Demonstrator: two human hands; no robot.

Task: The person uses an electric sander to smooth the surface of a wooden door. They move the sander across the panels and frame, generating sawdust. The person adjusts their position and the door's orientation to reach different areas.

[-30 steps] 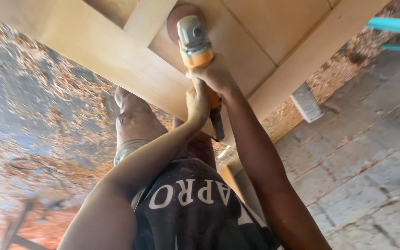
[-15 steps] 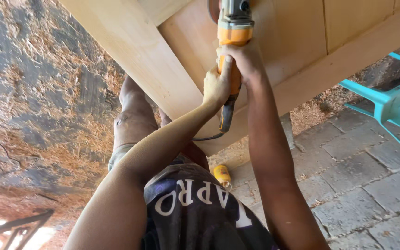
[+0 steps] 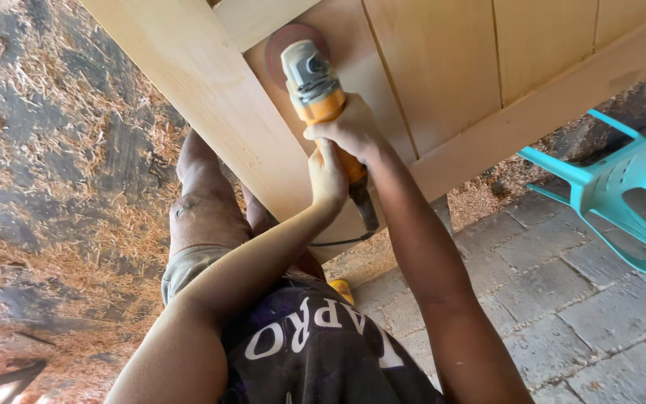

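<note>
**Two-handed grip on angle grinder, disc against wooden panel**

Obs. 1: Right hand (image 3: 349, 129) is wrapped around the orange body of the angle grinder (image 3: 321, 97), fingers fully closed on it, just behind the grey gear head.

Obs. 2: Left hand (image 3: 328, 178) sits directly below the right, touching it, fingers curled shut around the rear of the grinder's handle. The dark tail end of the tool sticks out beneath both hands, with a black cord (image 3: 338, 241) trailing off it.

Obs. 3: Reddish sanding disc (image 3: 287, 45) lies flat against the wooden panel (image 3: 443, 67), in the corner where two frame rails meet: a wide rail (image 3: 188, 90) on the left, a narrower one (image 3: 547, 112) running below right.

Obs. 4: Surroundings: wood shavings (image 3: 54, 150) spread over the ground to the left; grey paving stones (image 3: 577, 299) to the right; a turquoise plastic chair (image 3: 622, 194) standing on the paving, well apart from the hands.
</note>
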